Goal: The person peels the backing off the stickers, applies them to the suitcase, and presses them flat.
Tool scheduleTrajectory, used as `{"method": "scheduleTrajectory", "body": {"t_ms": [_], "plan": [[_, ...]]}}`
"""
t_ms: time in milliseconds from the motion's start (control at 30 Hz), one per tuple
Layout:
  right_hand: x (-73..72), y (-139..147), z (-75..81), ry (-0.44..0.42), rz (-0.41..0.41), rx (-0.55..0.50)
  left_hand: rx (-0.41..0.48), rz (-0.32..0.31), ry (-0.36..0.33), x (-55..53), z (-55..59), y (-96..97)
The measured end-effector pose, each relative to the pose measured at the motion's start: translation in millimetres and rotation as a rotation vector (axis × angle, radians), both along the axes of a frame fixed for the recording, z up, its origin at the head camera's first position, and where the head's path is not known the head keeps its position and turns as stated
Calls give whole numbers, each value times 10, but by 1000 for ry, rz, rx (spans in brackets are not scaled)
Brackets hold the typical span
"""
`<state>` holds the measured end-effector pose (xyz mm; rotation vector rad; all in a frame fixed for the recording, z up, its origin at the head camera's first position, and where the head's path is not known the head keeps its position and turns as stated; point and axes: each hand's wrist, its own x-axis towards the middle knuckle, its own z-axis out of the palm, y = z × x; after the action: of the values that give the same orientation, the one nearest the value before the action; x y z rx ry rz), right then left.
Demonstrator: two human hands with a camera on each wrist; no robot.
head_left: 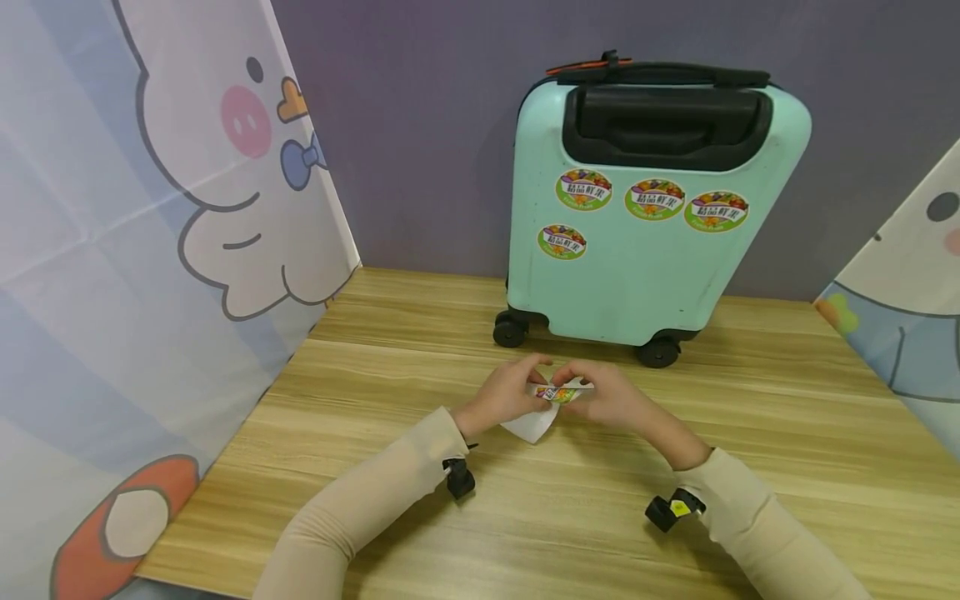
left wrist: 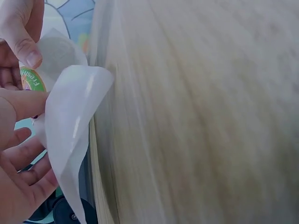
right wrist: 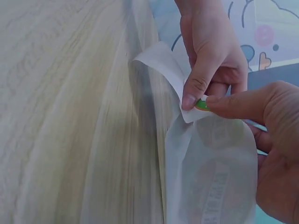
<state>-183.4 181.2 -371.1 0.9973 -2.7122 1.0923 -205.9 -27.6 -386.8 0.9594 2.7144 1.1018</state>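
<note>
Fingers of the left hand (head_left: 507, 392) and right hand (head_left: 611, 397) pinch a white sticker sheet (head_left: 531, 425) between them, thumbs close together. Beige sleeves nearest, left sleeve (head_left: 375, 483) and right sleeve (head_left: 765, 521), forearms over the counter (head_left: 540, 517). Counter wood-grained, pale yellow-brown, streaks running roughly left to right. Left side: hanging cloth (head_left: 67, 317) printed with a large white cartoon animal, pink snout, blue bow. Right side: second printed cloth (head_left: 918, 350), partly in view. Far side: plain grey-purple wall (head_left: 420, 167).

Counts: two hands, two sleeves, two black wrist devices, left one (head_left: 459, 480) and right one (head_left: 666, 509). One mint suitcase (head_left: 630, 292), upright on the far part of the counter, just beyond the hands. Two black wheels showing, left wheel (head_left: 511, 329) and right wheel (head_left: 658, 352). Four oval fruit stickers on its front: three across the upper part, one lower left. Number of stickers on the sheet: cannot tell.

Sheet position: above the counter, gripped at a printed part, a sliver of green showing between the thumbs in the right wrist view. White paper curls loose on the near side of the fingers.
</note>
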Motion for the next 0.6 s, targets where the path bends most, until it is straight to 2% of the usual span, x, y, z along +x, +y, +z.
{"method": "scheduleTrajectory", "body": {"t_ms": [167, 367, 500, 600], "plan": [[20, -27, 26, 88, 43, -3, 20, 7, -77, -18, 9, -2], [21, -12, 36, 126, 38, -11, 78, -5, -162, -13, 38, -22], [22, 13, 38, 149, 37, -17, 96, -27, -181, -8, 52, -35], [13, 33, 36, 192, 64, -28, 90, -40, -167, -10, 51, -40]]}}
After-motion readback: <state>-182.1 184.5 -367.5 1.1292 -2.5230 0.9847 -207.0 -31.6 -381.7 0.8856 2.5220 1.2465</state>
